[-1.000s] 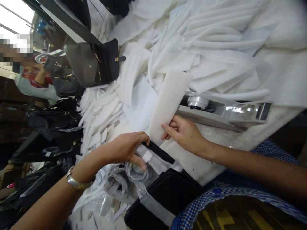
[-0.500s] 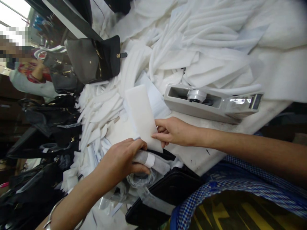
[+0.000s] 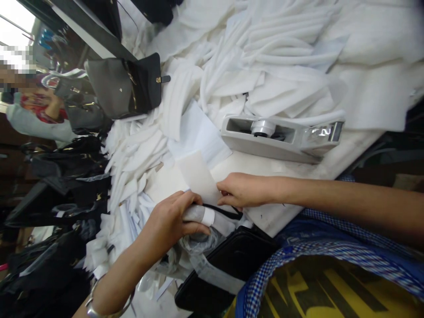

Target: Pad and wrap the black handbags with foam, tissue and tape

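A black handbag (image 3: 228, 260) stands at the table's near edge, a translucent wrapping strip across its body. My left hand (image 3: 179, 214) is closed around its wrapped handle (image 3: 217, 221), which carries a small white piece of tape. Between thumb and fingers, my right hand (image 3: 236, 190) pinches the edge of a white foam sheet (image 3: 198, 174). The sheet's lower end is behind the handle, at a black edge of the bag; whether it is inside the bag is hidden. Pale thin sheets (image 3: 195, 128) lie just beyond it.
A grey tape dispenser (image 3: 281, 137) sits beyond my right hand. White foam strips (image 3: 132, 154) are heaped across the table. A dark grey bag (image 3: 122, 86) stands at the far left, with several black bags (image 3: 69, 168) along the left side. Another person's arm (image 3: 53, 106) shows behind them.
The foam sheet has moved down toward the bag, and less of it shows above the handle. My right hand went down with it. My left hand keeps its hold on the handle.
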